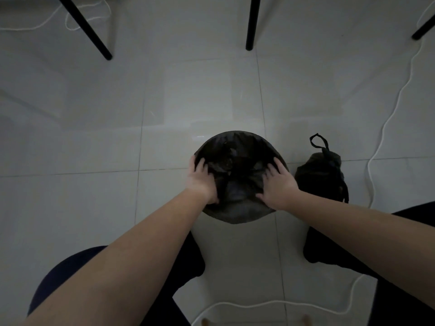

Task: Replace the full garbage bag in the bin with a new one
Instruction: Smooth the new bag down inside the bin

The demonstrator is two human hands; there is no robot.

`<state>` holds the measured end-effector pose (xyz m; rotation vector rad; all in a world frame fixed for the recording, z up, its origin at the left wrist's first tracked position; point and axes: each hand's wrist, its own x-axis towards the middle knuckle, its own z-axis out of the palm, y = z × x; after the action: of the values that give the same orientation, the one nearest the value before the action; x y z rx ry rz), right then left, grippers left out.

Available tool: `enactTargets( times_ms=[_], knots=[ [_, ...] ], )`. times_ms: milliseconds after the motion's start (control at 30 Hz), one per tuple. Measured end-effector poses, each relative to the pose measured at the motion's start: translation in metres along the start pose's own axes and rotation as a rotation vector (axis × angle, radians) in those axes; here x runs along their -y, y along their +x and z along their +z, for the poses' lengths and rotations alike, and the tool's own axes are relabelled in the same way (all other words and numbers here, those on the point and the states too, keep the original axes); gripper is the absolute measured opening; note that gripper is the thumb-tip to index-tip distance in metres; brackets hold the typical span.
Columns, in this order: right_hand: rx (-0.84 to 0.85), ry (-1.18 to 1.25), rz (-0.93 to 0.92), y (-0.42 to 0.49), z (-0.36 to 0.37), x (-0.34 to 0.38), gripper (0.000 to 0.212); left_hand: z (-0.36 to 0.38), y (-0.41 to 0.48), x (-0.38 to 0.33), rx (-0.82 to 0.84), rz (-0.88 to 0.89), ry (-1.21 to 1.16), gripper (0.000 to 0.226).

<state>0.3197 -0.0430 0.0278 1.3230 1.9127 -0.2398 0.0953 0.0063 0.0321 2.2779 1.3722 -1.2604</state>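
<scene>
Hands (202,182) flat on new bag (237,161) | full bag (321,177) beside right hand (279,184)

A glossy pale tiled floor (200,97) with thin grout lines carries a round bin lined with a black plastic bag (237,142) near its middle, and just right of that bin sits a tied black garbage bag (321,177) with its knotted handles standing up. Three black furniture legs (253,22) stand at the far edge. Thin white cords (395,109) trail along the right side, the near edge and the far left corner.
</scene>
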Motion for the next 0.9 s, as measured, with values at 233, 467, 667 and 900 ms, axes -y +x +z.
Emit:
enactTargets(
  times_ms=[233, 467, 667, 900],
  knots=[
    [-0.059, -0.031, -0.026, -0.013, -0.023, 0.009, 0.063, -0.009, -0.006, -0.011, 0.017, 0.056, 0.072, 0.107],
    [0.185, 0.05, -0.114, -0.013, -0.002, 0.01, 0.067, -0.001, -0.018, -0.042, 0.217, 0.224, -0.223, 0.076],
    [-0.01, 0.271, -0.193, -0.008, -0.016, 0.004, 0.041, -0.001, -0.02, -0.031, 0.252, 0.2, -0.026, 0.068],
    [0.209, -0.053, -0.064, -0.024, -0.02, -0.003, 0.057, -0.012, -0.029, -0.032, 0.183, 0.033, 0.32, 0.076]
  ],
)
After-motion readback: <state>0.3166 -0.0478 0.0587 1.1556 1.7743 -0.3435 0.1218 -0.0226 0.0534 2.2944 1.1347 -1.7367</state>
